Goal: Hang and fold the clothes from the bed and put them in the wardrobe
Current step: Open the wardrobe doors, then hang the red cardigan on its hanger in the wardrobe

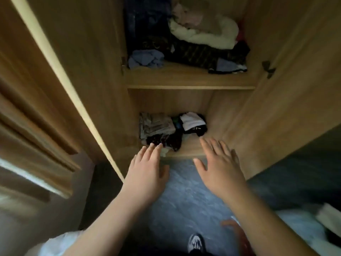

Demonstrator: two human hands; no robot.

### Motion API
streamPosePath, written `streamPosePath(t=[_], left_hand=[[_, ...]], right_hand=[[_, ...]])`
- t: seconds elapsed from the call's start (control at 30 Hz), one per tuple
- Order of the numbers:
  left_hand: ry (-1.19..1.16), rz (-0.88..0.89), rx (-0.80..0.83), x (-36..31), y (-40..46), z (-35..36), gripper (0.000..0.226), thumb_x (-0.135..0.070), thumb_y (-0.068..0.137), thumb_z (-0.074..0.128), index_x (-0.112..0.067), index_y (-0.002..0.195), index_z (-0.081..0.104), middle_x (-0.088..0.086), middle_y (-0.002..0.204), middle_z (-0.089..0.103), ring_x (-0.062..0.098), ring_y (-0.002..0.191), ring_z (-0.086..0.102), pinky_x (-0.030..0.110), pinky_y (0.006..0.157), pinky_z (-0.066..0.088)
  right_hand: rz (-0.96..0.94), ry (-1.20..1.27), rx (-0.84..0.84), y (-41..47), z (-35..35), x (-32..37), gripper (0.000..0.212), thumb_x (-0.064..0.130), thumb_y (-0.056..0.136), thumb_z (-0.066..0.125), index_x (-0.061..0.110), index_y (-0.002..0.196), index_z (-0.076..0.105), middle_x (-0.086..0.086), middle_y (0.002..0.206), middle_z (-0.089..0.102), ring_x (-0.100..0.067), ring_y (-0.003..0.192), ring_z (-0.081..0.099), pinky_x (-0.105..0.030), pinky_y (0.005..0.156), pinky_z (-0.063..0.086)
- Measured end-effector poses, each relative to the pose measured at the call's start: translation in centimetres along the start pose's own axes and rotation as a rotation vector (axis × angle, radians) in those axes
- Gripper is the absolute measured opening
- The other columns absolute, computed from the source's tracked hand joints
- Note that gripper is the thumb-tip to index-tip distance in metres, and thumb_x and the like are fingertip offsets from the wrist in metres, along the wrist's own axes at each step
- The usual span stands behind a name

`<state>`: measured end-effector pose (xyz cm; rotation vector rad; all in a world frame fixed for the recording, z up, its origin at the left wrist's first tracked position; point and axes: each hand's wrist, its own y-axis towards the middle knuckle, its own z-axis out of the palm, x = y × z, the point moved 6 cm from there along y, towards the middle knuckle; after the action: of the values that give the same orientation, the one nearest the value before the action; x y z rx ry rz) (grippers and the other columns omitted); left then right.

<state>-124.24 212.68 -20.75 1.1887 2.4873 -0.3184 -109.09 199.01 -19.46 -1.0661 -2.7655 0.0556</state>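
Both hands flat and empty, left hand and right hand before the wooden wardrobe's lower shelf; small folded dark and pale clothes lie there, more probably left.

Left hand: bare forearm extended forward, palm down, fingers straight, holding nothing; right hand: same pose, fingers spread

A blue-grey marbled floor runs beneath a single grey-and-white shoe at the frame's lower edge, while a panelled wooden door (blurred, its details unclear) stands at left above pale flooring.
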Motion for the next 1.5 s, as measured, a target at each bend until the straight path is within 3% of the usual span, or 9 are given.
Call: streamPosePath(t=[0.33, 0.5, 0.67, 0.77, 0.9, 1.03, 1.17, 1.33, 1.5], left_hand=[[0.138, 0.465, 0.288, -18.4, -1.5, 8.9, 0.07, -0.06, 0.101, 0.025, -0.028, 0.159, 0.003, 0.001, 0.168, 0.003, 0.023, 0.155, -0.004, 0.047, 0.125, 0.005], [0.121, 0.65, 0.375, -27.1, -5.5, 12.7, 0.067, -0.057, 0.101, 0.029, -0.03, 0.158, 0.007, 0.0, 0.168, 0.005, 0.023, 0.154, -0.001, 0.043, 0.125, 0.005], [0.113, 0.79, 0.418, -36.6, -11.4, 17.4, 0.067, -0.057, 0.1, 0.031, -0.03, 0.158, 0.01, 0.0, 0.168, 0.009, 0.023, 0.154, 0.002, 0.044, 0.124, 0.007], [0.129, 0.855, 0.418, -42.6, -15.8, 20.5, 0.079, -0.069, 0.091, 0.017, -0.029, 0.158, 0.012, 0.003, 0.167, 0.014, 0.025, 0.154, 0.007, 0.044, 0.124, 0.01], [0.104, 0.94, 0.467, -50.8, -22.4, 25.3, 0.067, -0.058, 0.099, 0.032, -0.029, 0.158, 0.017, 0.002, 0.166, 0.018, 0.026, 0.154, 0.01, 0.046, 0.123, 0.014], [0.162, 1.098, 0.489, -57.8, -28.0, 29.4, 0.079, -0.065, 0.088, 0.019, -0.025, 0.156, 0.023, 0.005, 0.163, 0.026, 0.028, 0.151, 0.018, 0.051, 0.12, 0.021], [0.114, 1.145, 0.524, -62.1, -31.3, 32.2, 0.084, -0.066, 0.083, 0.016, -0.023, 0.154, 0.031, 0.006, 0.159, 0.034, 0.03, 0.149, 0.025, 0.05, 0.118, 0.026], [0.129, 1.182, 0.592, -64.9, -31.4, 36.6, 0.077, -0.063, 0.087, 0.025, -0.024, 0.153, 0.032, 0.006, 0.156, 0.04, 0.03, 0.145, 0.032, 0.049, 0.118, 0.029], [0.119, 1.225, 0.633, -68.7, -28.9, 40.4, 0.079, -0.063, 0.087, 0.026, -0.02, 0.152, 0.035, 0.008, 0.154, 0.042, 0.029, 0.145, 0.034, 0.047, 0.118, 0.03]], right_hand=[[0.515, 0.103, -0.055, -15.4, 1.0, -15.8, 0.077, 0.066, 0.091, 0.012, 0.033, 0.159, 0.003, 0.001, 0.169, 0.008, -0.024, 0.155, 0.005, -0.049, 0.124, 0.014], [0.719, 0.142, -0.117, -24.6, 1.0, -22.0, 0.083, 0.067, 0.085, 0.008, 0.033, 0.16, 0.009, 0.0, 0.168, 0.013, -0.025, 0.155, 0.009, -0.049, 0.124, 0.017], [0.893, 0.169, -0.205, -35.0, 0.8, -29.2, 0.081, 0.063, 0.085, 0.021, 0.026, 0.156, 0.034, -0.008, 0.161, 0.035, -0.033, 0.149, 0.03, -0.056, 0.117, 0.031], [0.952, 0.161, -0.218, -41.8, 0.6, -33.8, 0.083, 0.065, 0.084, 0.018, 0.027, 0.158, 0.028, -0.006, 0.163, 0.03, -0.03, 0.151, 0.024, -0.053, 0.12, 0.026], [1.058, 0.16, -0.276, -51.2, 0.6, -40.3, 0.082, 0.065, 0.084, 0.019, 0.03, 0.158, 0.026, -0.002, 0.165, 0.027, -0.027, 0.152, 0.021, -0.05, 0.12, 0.025], [1.158, 0.19, -0.263, -58.4, 1.7, -44.9, 0.082, 0.064, 0.085, 0.02, 0.028, 0.158, 0.024, -0.005, 0.165, 0.026, -0.029, 0.152, 0.02, -0.052, 0.12, 0.026], [1.199, 0.247, -0.244, -62.3, 3.1, -47.3, 0.084, 0.064, 0.083, 0.015, 0.029, 0.16, 0.017, -0.004, 0.167, 0.02, -0.028, 0.153, 0.015, -0.052, 0.121, 0.023], [1.246, 0.3, -0.237, -63.9, 4.8, -51.0, 0.077, 0.059, 0.09, 0.029, 0.027, 0.16, 0.018, -0.005, 0.167, 0.02, -0.029, 0.154, 0.013, -0.052, 0.121, 0.023], [1.304, 0.325, -0.241, -63.2, 5.8, -54.1, 0.083, 0.064, 0.084, 0.016, 0.028, 0.159, 0.02, -0.005, 0.166, 0.023, -0.029, 0.153, 0.016, -0.052, 0.121, 0.025]])
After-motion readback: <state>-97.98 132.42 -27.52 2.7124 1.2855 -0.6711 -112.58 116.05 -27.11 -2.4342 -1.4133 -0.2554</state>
